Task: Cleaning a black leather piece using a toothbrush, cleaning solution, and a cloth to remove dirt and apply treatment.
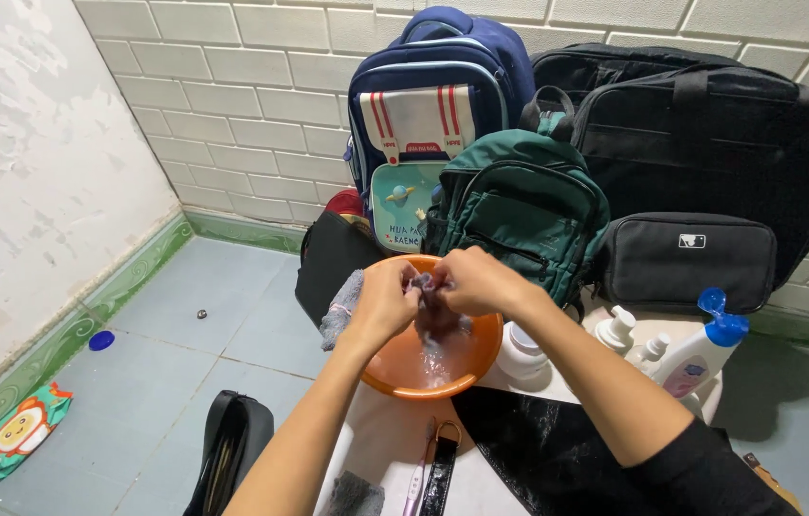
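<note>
My left hand (387, 301) and my right hand (474, 282) meet over an orange basin (481, 355) with water in it. Both grip a small wet dark cloth (426, 287), which hangs down between them into the basin. A grey cloth (341, 308) is draped over the basin's left rim, just beside my left wrist. The basin stands on a white surface (376, 440).
Behind the basin stand a green backpack (519, 210), a blue school backpack (423, 124), a large black bag (710, 134) and a small black pouch (686, 258). White bottles (614, 330) and a blue-capped bottle (701, 354) stand to the right. A black bag (232, 449) and a wipes pack (17, 430) lie on the tiled floor.
</note>
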